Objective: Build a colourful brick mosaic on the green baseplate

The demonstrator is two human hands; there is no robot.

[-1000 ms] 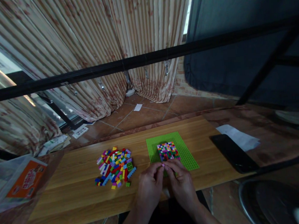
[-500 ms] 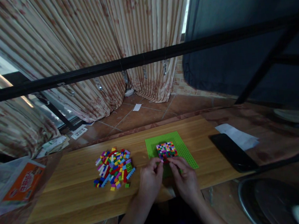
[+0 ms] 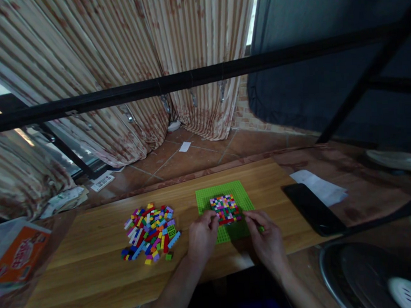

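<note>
A block built of several small multicoloured bricks (image 3: 225,209) stands on a green studded baseplate (image 3: 241,193). My left hand (image 3: 202,236) is at the block's left front edge, thumb and forefinger pinched together; whatever is between them is hidden. On the other side, my right hand (image 3: 267,239) reaches over the plate's right part. Its thumb and forefinger tips come close together just right of the block, and I cannot make out anything in them. A loose pile of mixed toy bricks (image 3: 151,233) lies left of the plate.
The wooden table (image 3: 94,269) carries a black phone (image 3: 313,210) on its right. Beyond that lies white paper (image 3: 318,187). An orange-labelled plastic bag (image 3: 18,254) is at the far left. A dark metal bar (image 3: 172,83) crosses before the curtains (image 3: 113,48).
My hands have moved apart: the right one went right, uncovering the block's front, and the left stays at the left front edge. The pink brick at the left fingertips no longer shows. The view shifted slightly.
</note>
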